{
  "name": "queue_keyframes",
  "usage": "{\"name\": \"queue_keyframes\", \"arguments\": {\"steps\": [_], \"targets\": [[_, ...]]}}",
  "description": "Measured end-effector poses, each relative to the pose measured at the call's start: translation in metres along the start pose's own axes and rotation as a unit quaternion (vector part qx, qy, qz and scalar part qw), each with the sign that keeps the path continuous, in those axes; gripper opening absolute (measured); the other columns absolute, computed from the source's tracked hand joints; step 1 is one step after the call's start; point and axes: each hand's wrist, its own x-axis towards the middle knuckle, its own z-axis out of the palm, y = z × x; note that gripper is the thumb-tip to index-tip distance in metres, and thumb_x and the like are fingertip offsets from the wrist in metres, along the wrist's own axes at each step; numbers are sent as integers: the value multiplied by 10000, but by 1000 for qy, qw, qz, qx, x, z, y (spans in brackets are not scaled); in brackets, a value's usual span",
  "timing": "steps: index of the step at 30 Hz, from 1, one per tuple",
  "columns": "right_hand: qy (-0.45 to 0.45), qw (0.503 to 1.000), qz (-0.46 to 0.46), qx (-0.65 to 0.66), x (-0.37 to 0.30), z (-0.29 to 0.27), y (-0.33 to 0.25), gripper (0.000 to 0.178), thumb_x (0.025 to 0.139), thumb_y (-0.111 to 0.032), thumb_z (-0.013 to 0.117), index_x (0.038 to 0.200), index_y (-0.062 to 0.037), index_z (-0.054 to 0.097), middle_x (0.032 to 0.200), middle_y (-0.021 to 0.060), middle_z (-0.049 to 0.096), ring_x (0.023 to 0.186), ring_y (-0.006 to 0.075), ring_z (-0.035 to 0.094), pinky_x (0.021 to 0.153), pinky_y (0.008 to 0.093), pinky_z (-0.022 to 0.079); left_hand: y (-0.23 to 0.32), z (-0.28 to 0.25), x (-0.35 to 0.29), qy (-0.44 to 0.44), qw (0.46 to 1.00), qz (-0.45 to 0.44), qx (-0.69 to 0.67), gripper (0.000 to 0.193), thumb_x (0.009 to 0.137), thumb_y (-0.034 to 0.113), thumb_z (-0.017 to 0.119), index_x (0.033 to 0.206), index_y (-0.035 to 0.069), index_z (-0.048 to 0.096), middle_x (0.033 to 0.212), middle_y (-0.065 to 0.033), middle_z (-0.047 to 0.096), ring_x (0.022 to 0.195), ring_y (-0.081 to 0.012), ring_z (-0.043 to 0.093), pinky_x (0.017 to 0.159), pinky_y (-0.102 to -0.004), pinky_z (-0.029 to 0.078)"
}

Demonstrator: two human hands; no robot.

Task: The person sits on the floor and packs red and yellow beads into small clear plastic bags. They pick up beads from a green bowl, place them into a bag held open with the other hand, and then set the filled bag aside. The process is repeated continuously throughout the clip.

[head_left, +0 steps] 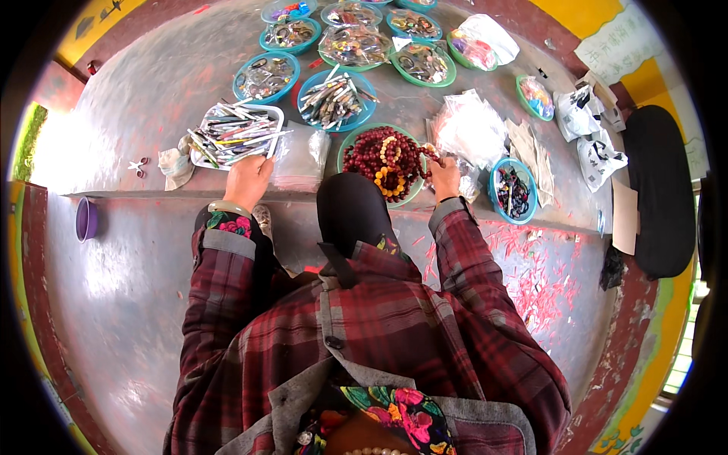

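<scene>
My left hand [250,182] is closed at the near rim of a white plastic basket [280,120], its fingertips partly hidden. Many pens [231,135] lie heaped inside the basket. To the right, my right hand [446,180] pinches part of a dark red bead string [429,156] at the right rim of a green basin [343,152]. Dark red bead strings [369,154] fill that basin, with some yellow and pale beads among them. Between basket and basin lies a stack of clear plastic bags [302,155].
More pens stand in a blue basin [334,102] farther back. Behind are several bowls of small goods, such as a blue bowl [265,77]. Clear bags [470,133] and a blue basket [513,191] lie right. Scissors [138,166] and a purple bucket [86,220] are left.
</scene>
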Motion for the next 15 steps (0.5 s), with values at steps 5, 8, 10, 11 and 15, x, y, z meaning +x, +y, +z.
{"name": "queue_keyframes", "arguments": {"steps": [5,8,10,11,15], "targets": [[23,996,-9,-84,-2,16,0,251,695,-232,627,782,3,607,728,176,630,700,318,615,665,380,467,-11,-4,-7,1,1000,1,22,319,823,263,558,667,-13,530,643,-190,520,622,-362,519,561,-416,384],[17,996,6,-90,28,19,50,243,688,-245,624,772,-18,627,743,178,633,723,330,617,676,388,471,-5,-1,-2,2,1000,16,6,328,822,263,559,649,-11,514,633,-190,509,619,-365,513,559,-420,381],[-2,996,14,-93,29,24,55,237,682,-252,623,769,-32,642,755,178,636,743,335,617,686,396,473,-3,-4,-3,-5,1000,5,2,332,820,268,554,647,-14,530,648,-206,529,644,-389,525,570,-449,392],[-2,995,2,-100,31,24,59,217,701,-210,622,789,-12,637,725,147,626,678,278,611,615,360,481,-1,-4,-2,-8,1000,2,-2,334,818,271,551,645,-15,538,655,-215,539,656,-400,530,575,-463,397],[-12,977,-67,-200,25,20,54,168,720,-107,607,831,17,629,659,93,604,531,175,595,465,293,497,-6,-3,-2,-10,1000,11,1,342,817,277,555,641,-16,539,653,-215,537,661,-400,531,580,-464,400]]}}
